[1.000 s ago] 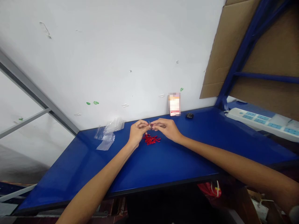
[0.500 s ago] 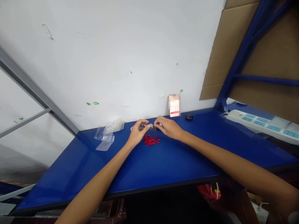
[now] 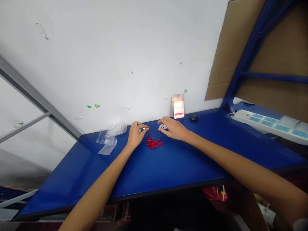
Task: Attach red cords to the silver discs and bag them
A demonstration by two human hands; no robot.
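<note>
A small grey round disc [image 3: 163,127] with a dark centre sits between the curved thumb and fingers of my right hand [image 3: 175,129], over the back part of the table. To the left, my left hand [image 3: 136,133] is closed in a pinch on a small red and silvery piece [image 3: 144,128], too small to make out fully. A loose pile of red cords [image 3: 154,143] lies on the blue table [image 3: 173,165], just in front of and between the hands.
Clear plastic bags [image 3: 108,141] lie left of my left hand. A lit phone [image 3: 178,107] leans on the white wall, with a small black object [image 3: 194,118] beside it. Farther right is a white power strip [image 3: 271,123]. Cardboard [image 3: 222,54] covers part of the wall.
My hands, close together before, have moved apart. The left went leftward with the small red and silvery piece; the grey disc is now at my right hand.
</note>
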